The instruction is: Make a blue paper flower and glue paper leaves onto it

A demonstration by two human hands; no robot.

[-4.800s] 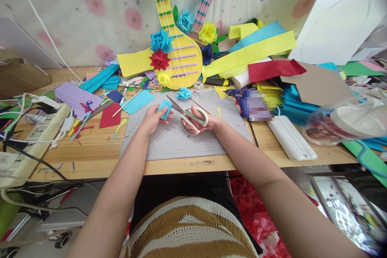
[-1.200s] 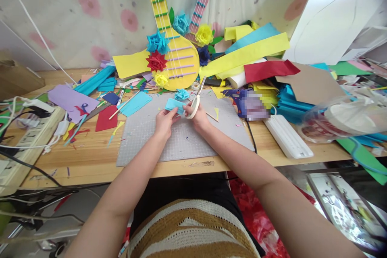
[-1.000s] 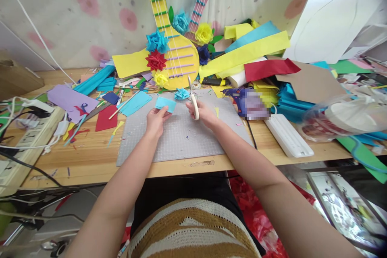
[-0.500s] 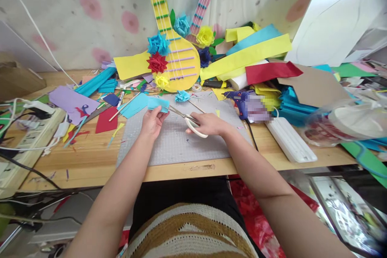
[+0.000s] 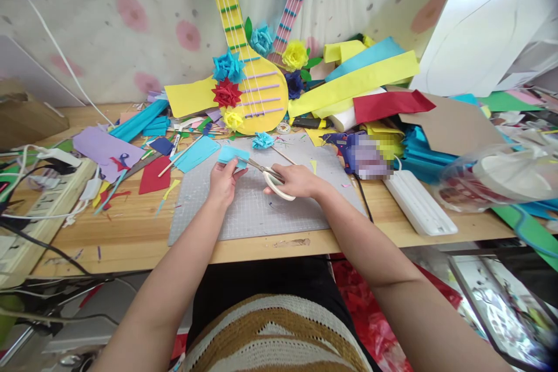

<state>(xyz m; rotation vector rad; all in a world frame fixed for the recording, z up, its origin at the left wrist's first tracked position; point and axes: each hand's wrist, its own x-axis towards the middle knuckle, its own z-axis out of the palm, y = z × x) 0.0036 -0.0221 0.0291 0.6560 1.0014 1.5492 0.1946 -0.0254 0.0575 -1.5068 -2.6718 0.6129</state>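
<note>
Two hands meet over the cutting mat [image 5: 279,215], each with something in its grip. The left hand [image 5: 223,183] pinches a small light blue paper piece [image 5: 231,154] between thumb and fingers, holding it just above the mat; whether it is folded or stacked is too small to tell. The right hand [image 5: 299,180] is closed round the pale handles of the scissors [image 5: 267,172].

The paper's long axis runs roughly parallel to the table's near edge, its right end free of the fingers. The blades come in from the right, aslant, pointing left and toward the table's far edge, with their tips at that free end. Whether they bite the paper cannot be told. The left hand is the nearer to the paper.

Just beyond, near the mat's far edge, lies a blue paper flower [image 5: 263,140] on a wooden stick [image 5: 284,156]. A larger light blue sheet [image 5: 197,154] covers the mat's far left corner. Farther back, toward the table's [image 5: 131,244] far edge, stands a yellow paper guitar [image 5: 271,82].
</note>
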